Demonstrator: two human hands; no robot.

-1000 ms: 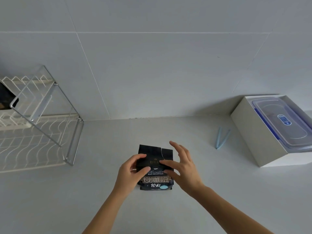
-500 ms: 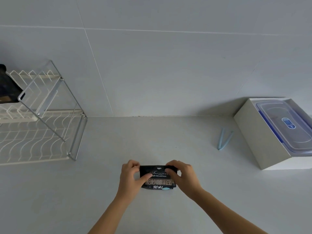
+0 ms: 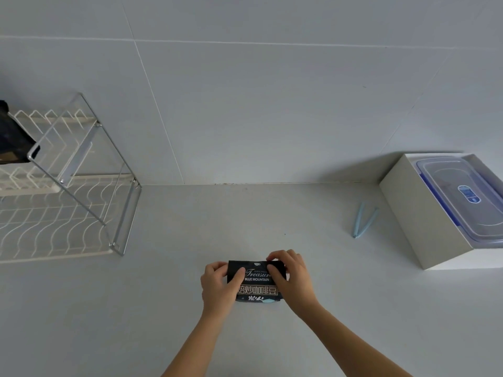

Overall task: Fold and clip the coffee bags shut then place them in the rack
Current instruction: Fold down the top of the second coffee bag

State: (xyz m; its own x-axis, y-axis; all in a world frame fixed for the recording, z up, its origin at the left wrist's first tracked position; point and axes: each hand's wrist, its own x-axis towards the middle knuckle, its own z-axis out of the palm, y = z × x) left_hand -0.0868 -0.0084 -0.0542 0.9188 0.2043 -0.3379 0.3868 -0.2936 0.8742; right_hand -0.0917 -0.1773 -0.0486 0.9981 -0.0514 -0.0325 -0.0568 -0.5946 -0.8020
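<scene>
A black coffee bag (image 3: 255, 281) with white lettering lies on the grey counter, its top folded down. My left hand (image 3: 219, 288) pinches its left side and my right hand (image 3: 292, 278) pinches its right side along the fold. A light blue clip (image 3: 363, 223) lies open on the counter to the right, apart from both hands. The white wire rack (image 3: 81, 202) stands at the left against the wall. Another dark bag (image 3: 12, 140) sits on its upper shelf at the frame's left edge.
A white box (image 3: 424, 213) stands at the right against the wall, with a clear lidded plastic container (image 3: 468, 197) in it. The tiled wall rises behind the counter.
The bag's top has been folded down, making the bag shorter. Both hands moved from loosely touching the bag to pinching the folded edge at each side.
</scene>
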